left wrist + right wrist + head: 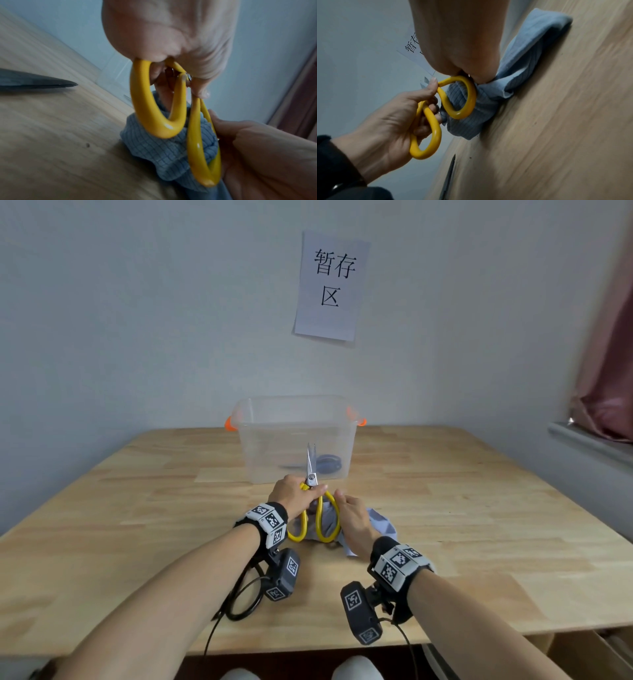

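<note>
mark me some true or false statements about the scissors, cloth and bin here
1. The left hand holds the scissors. True.
2. The scissors' handles are red. False: they are yellow.
3. The blades point at the person. False: they point away, toward the bin.
4. The right hand grips a blue cloth at a handle loop. True.
5. The bin stands on the floor. False: it stands on the table.
</note>
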Demonstrator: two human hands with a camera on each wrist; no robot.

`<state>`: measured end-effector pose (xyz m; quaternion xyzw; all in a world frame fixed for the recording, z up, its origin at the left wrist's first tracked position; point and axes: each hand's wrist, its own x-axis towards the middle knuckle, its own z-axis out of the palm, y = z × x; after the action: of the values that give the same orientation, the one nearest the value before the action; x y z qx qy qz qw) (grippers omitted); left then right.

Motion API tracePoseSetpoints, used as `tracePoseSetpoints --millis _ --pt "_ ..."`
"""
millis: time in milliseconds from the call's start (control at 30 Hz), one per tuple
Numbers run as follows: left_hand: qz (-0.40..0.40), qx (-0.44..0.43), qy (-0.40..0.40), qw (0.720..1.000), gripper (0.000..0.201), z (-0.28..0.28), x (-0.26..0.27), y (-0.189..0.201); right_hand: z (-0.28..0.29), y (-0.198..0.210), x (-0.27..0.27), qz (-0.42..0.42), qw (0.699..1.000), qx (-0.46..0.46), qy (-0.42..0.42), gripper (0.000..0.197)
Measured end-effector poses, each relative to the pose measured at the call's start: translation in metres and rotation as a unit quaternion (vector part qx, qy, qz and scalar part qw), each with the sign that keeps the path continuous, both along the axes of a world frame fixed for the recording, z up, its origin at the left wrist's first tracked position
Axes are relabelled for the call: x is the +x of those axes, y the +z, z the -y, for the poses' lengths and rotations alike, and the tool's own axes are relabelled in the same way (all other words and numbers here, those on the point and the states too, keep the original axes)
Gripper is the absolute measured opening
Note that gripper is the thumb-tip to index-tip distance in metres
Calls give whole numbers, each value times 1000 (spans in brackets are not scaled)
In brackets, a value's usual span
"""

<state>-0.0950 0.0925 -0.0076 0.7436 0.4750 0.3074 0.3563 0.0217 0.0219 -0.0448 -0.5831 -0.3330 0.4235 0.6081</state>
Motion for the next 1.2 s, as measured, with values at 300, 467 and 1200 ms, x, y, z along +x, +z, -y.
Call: tracePoseSetpoints --millis 300,467,1200 --pt "-10 -10 13 1000 45 0 -3 1 3 -1 12 -3 999 7 32 39" --pt "-49 2 29 998 61 -3 -7 -4 6 0 15 18 999 2 35 39" --pt "-264 91 -23 960 73 13 -20 19 -6 22 60 131 974 -181 -41 42"
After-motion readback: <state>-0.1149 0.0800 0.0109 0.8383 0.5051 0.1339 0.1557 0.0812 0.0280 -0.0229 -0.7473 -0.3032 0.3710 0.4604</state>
